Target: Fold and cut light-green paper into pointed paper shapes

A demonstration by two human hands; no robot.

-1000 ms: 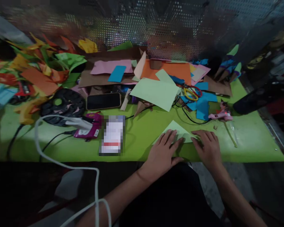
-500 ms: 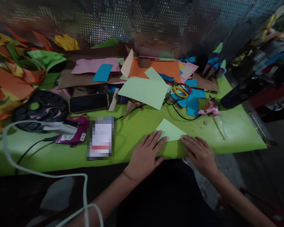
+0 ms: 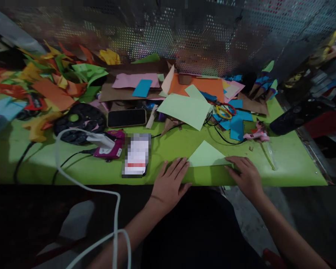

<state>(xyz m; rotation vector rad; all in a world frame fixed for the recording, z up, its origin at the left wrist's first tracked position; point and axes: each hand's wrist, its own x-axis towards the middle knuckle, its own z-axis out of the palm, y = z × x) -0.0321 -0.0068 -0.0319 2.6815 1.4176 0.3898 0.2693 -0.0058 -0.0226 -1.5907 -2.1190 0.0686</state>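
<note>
A pale green paper triangle [image 3: 207, 154], apparently folded, lies flat on the green tabletop [image 3: 173, 144] with its peak pointing away from me. My left hand [image 3: 170, 182] rests palm down at its left corner, fingers spread and fingertips touching the paper's edge. At the right corner, my right hand [image 3: 246, 175] has its fingertips on the paper; the thumb is apart from the fingers, and nothing shows between them. A larger pale green sheet [image 3: 184, 108] lies behind the triangle.
Left of my hands are a lit phone [image 3: 136, 155], a purple power strip [image 3: 109, 147] and a black round tray [image 3: 81, 123]. Scissors [image 3: 225, 111], blue paper pieces [image 3: 236, 127], a pink glue gun [image 3: 257, 135] and a dark bottle [image 3: 288, 114] are at the right.
The view has shifted left, showing more of the table's left side. My hands have moved slightly apart, and more of the triangle's lower edge shows.
</note>
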